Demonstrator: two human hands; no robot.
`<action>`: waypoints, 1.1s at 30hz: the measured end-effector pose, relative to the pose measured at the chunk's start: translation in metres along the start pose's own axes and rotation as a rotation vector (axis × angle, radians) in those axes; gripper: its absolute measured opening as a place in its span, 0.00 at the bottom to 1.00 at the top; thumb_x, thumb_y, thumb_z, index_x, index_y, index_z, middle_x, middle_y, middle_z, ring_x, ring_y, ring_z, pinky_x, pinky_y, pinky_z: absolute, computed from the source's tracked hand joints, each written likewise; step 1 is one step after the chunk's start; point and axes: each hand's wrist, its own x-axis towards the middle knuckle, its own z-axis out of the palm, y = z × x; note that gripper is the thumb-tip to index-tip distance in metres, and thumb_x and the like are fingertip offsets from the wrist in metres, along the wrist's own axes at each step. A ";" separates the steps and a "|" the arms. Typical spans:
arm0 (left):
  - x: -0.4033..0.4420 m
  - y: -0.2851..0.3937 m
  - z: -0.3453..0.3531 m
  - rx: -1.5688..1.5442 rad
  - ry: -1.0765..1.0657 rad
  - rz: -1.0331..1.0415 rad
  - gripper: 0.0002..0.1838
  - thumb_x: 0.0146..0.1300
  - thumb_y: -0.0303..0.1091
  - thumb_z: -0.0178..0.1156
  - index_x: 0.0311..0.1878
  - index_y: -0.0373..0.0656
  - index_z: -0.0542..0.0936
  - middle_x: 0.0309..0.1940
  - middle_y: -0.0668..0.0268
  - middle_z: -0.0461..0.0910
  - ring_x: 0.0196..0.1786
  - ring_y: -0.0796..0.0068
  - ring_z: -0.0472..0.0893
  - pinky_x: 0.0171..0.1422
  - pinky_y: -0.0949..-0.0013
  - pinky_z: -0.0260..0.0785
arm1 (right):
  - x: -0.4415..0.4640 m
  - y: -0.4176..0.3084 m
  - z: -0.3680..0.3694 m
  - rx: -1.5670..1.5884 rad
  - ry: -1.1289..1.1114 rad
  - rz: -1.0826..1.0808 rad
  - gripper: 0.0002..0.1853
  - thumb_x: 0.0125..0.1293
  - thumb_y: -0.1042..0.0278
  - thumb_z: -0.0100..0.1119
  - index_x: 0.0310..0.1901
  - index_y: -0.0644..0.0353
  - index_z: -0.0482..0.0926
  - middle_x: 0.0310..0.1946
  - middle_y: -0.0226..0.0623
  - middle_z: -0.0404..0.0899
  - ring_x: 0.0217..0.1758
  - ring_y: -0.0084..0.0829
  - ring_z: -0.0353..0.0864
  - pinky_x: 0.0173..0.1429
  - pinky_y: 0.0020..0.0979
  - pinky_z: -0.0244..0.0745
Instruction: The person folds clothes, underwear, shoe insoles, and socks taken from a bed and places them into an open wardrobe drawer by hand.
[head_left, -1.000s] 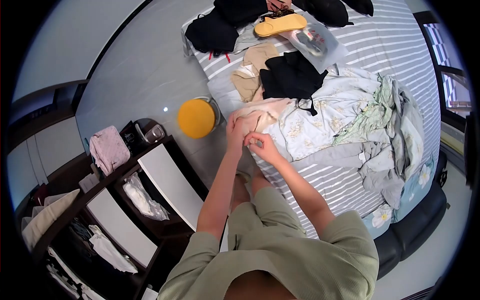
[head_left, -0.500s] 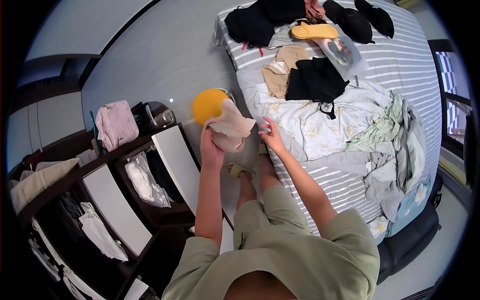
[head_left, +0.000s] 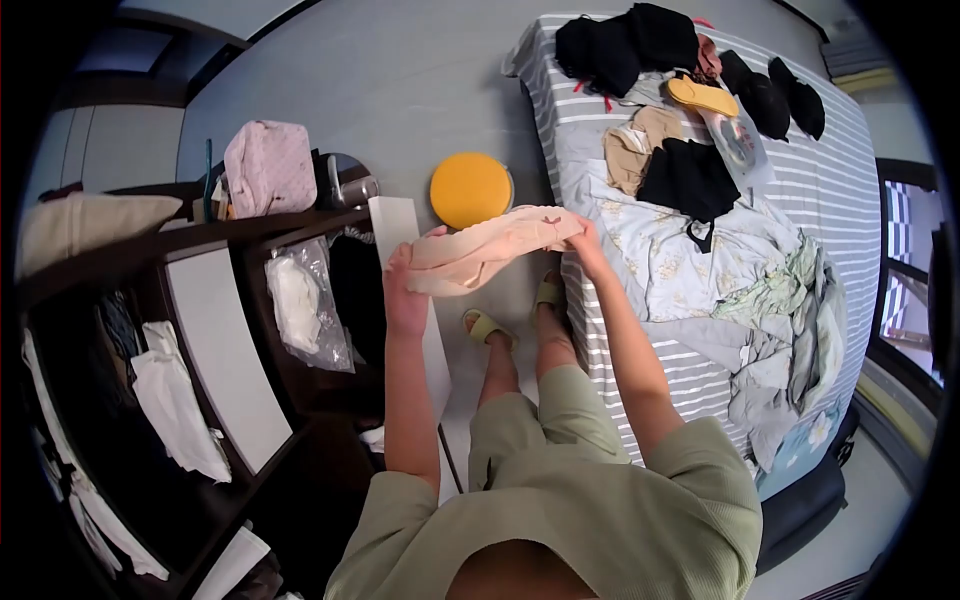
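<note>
Stretched between my two hands is a pair of pale pink underpants (head_left: 490,250), with a scalloped edge along the top and a small bow near the right end. My left hand (head_left: 405,285) grips the left end, where the cloth is bunched. At the other end, the fingers of my right hand (head_left: 587,245) pinch the waistband close to the bow. The cloth hangs in mid-air in front of a round yellow stool (head_left: 472,190) and hides part of the floor behind it.
On the right, a striped bed (head_left: 820,190) bears a black top (head_left: 690,178), beige clothing (head_left: 630,150), a yellow slipper-shaped item (head_left: 703,97), black bras (head_left: 765,100) and crumpled bedding (head_left: 690,270). To the left stands a dark wardrobe with white panels (head_left: 225,350), hanging clothes and a pink quilted bag (head_left: 270,168).
My right hand has taken hold of the underpants, which were bunched in my left hand. They are now spread out sideways. The view has turned a little, shifting the bed rightward.
</note>
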 end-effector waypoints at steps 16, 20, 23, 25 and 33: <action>-0.084 0.053 -0.146 0.564 0.480 0.339 0.14 0.54 0.15 0.55 0.45 0.34 0.72 0.35 0.60 0.80 0.40 0.76 0.79 0.47 0.76 0.70 | -0.021 -0.062 0.144 -0.414 -0.315 -0.286 0.05 0.43 0.79 0.57 0.24 0.64 0.71 0.33 0.28 0.69 0.34 0.16 0.68 0.37 0.19 0.63; -0.109 0.074 -0.166 0.437 0.699 0.461 0.09 0.54 0.16 0.56 0.39 0.34 0.73 0.36 0.60 0.79 0.40 0.75 0.78 0.47 0.76 0.70 | -0.025 -0.066 0.185 -0.442 -0.293 -0.407 0.06 0.46 0.81 0.54 0.24 0.62 0.67 0.33 0.31 0.72 0.35 0.17 0.68 0.39 0.19 0.64; -0.132 0.097 -0.171 0.352 0.809 0.515 0.06 0.54 0.18 0.57 0.36 0.35 0.73 0.37 0.61 0.78 0.41 0.74 0.77 0.48 0.75 0.69 | -0.026 -0.073 0.225 -0.344 -0.328 -0.482 0.05 0.48 0.81 0.53 0.26 0.63 0.68 0.35 0.32 0.73 0.36 0.19 0.69 0.40 0.20 0.66; -0.148 0.110 -0.178 0.284 0.837 0.576 0.05 0.55 0.19 0.57 0.35 0.36 0.73 0.37 0.61 0.77 0.41 0.75 0.76 0.49 0.75 0.68 | -0.029 -0.080 0.253 -0.276 -0.370 -0.472 0.05 0.49 0.82 0.52 0.27 0.63 0.69 0.36 0.32 0.73 0.37 0.19 0.69 0.41 0.20 0.66; -0.207 0.131 -0.193 0.218 0.783 0.557 0.08 0.59 0.22 0.51 0.42 0.39 0.69 0.38 0.65 0.72 0.41 0.79 0.71 0.49 0.77 0.64 | -0.041 -0.084 0.331 -0.136 -0.652 -0.400 0.05 0.53 0.79 0.51 0.33 0.62 0.68 0.35 0.27 0.74 0.36 0.15 0.67 0.39 0.18 0.63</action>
